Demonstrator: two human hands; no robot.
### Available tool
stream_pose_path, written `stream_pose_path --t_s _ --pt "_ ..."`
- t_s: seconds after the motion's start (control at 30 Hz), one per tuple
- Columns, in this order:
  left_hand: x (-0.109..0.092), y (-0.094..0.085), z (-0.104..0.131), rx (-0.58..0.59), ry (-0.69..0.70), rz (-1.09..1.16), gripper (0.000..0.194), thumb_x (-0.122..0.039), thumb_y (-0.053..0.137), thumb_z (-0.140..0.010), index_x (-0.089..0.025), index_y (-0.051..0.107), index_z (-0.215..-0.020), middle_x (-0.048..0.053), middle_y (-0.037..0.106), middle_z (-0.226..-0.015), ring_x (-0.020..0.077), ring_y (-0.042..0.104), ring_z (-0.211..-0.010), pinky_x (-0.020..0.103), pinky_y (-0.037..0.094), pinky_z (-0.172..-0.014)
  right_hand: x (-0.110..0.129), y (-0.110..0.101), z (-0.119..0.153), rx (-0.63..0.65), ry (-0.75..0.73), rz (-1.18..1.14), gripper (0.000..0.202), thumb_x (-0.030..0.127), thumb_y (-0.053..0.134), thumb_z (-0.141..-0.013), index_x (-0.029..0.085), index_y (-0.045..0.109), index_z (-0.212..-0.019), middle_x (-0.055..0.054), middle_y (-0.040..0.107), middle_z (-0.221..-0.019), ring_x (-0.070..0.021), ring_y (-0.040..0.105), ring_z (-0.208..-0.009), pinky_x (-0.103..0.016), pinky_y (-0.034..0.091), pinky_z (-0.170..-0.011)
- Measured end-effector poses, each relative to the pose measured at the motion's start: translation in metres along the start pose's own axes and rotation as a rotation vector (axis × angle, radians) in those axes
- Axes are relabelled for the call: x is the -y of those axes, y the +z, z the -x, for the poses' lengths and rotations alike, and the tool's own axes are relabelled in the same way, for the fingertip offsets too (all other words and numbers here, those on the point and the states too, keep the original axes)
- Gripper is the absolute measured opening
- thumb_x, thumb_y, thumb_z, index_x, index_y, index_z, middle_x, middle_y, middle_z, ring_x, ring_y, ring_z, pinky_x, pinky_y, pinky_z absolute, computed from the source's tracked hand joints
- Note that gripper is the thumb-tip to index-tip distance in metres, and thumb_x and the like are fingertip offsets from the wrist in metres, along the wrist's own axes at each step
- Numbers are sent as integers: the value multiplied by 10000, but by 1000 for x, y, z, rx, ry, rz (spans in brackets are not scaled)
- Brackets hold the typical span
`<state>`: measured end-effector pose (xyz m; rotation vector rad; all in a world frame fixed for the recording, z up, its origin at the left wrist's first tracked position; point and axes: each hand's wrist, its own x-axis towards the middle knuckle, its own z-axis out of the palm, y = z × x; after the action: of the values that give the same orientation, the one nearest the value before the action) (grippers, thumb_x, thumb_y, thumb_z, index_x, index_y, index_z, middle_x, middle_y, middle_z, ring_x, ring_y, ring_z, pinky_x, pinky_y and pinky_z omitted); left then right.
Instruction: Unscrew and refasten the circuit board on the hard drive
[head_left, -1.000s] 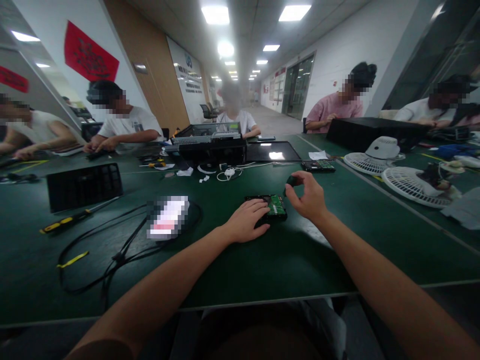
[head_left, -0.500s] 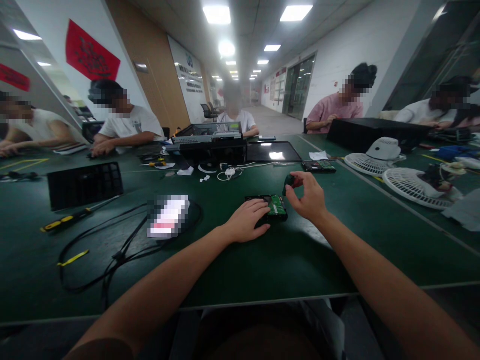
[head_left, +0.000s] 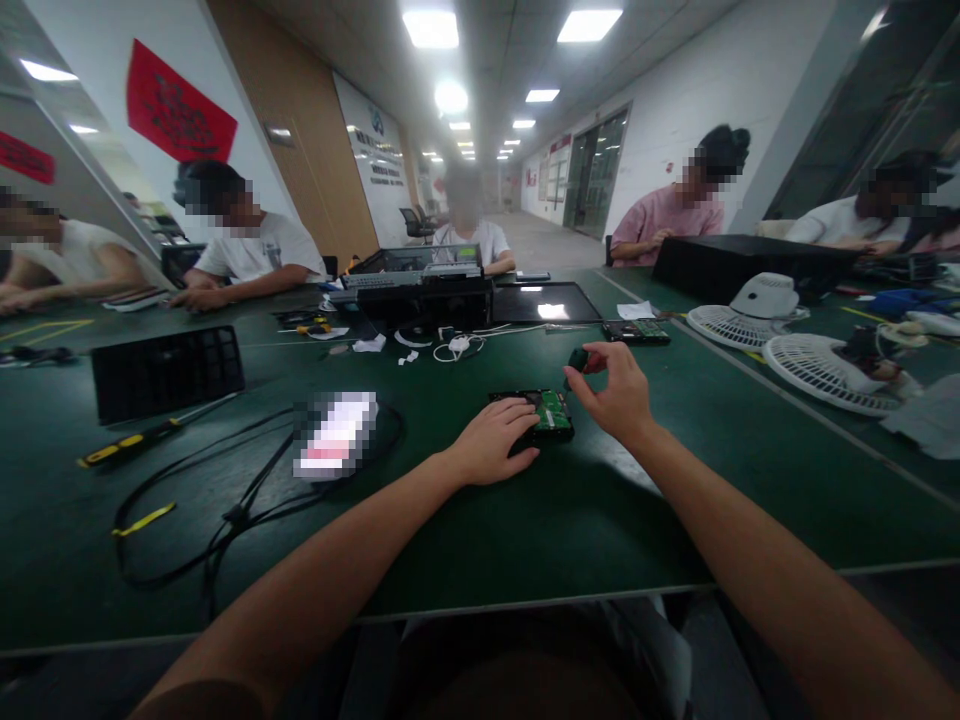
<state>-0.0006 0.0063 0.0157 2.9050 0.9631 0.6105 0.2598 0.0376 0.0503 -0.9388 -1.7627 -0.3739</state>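
Observation:
A hard drive (head_left: 553,412) with a green circuit board lies on the green table in front of me. My left hand (head_left: 495,440) holds it down, fingers across its left part and thumb by its near edge. That part of the drive is hidden under the fingers. In my right hand (head_left: 615,392), thumb and fingertips pinch a short dark-green screwdriver (head_left: 577,362) above the drive's right end. Its handle is tilted, and the thin tip is too small to make out clearly.
Left of my hands lie a blurred lit phone (head_left: 336,435), black cables (head_left: 238,515), a yellow-black screwdriver (head_left: 131,442) and a dark screen (head_left: 169,372). Ahead are a white cable (head_left: 459,347) and another circuit-board unit (head_left: 637,332). White fan parts (head_left: 832,372) lie right. Several people sit around.
The screwdriver handle in my right hand has tilted or turned slightly. My left hand stays on the hard drive, and the view has shifted a little.

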Motion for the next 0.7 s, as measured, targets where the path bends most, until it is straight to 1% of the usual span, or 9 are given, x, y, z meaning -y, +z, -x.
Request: stream_pose_path --t_s 0.1,0.17,0.3,0.4,0.53,0.7 --pt "-1 -1 0 6 -2 -1 550 -471 608 -1014 -171 566 -1473 153 578 -1543 331 469 -1496 559 379 -1254 -1 1 1 -1 7 -21 382 397 736 -924 239 575 -1233 -71 662 -1016 -237 692 -834 -431 613 -786" --pt "-1 -1 0 4 0 1 548 -468 609 -1014 -171 568 -1472 153 579 -1542 331 470 -1495 560 376 -1255 -1 2 2 4 37 -51 386 396 723 -936 239 569 -1253 -79 690 -1055 -232 719 -827 -424 625 -772" --pt "-1 -1 1 -3 -1 6 541 -463 611 -1015 -179 569 -1473 147 582 -1541 329 469 -1496 560 373 -1255 2 3 3 7 108 -96 335 371 675 -967 246 558 -1255 -51 741 -977 -228 763 -776 -415 641 -764" --pt "-2 -2 0 3 -5 6 549 -466 609 -1016 -177 562 -1479 148 581 -1542 329 467 -1497 556 370 -1258 3 3 3 -7 112 -98 340 376 698 -946 247 561 -1229 -46 751 -954 -225 763 -743 -417 648 -758" --pt "-2 -2 0 -2 -8 12 534 -462 615 -1013 -184 573 -1468 145 583 -1540 330 468 -1497 553 372 -1258 4 3 3 -21 109 -105 381 380 727 -927 236 566 -1240 -70 755 -1004 -216 759 -744 -407 652 -750" --pt "1 2 0 -2 -2 6 535 -467 620 -1011 -187 575 -1465 142 583 -1538 332 470 -1494 558 377 -1253 3 5 3 -9 114 -120 492 387 732 -925 209 554 -1347 -113 745 -1111 -213 759 -776 -391 655 -732"
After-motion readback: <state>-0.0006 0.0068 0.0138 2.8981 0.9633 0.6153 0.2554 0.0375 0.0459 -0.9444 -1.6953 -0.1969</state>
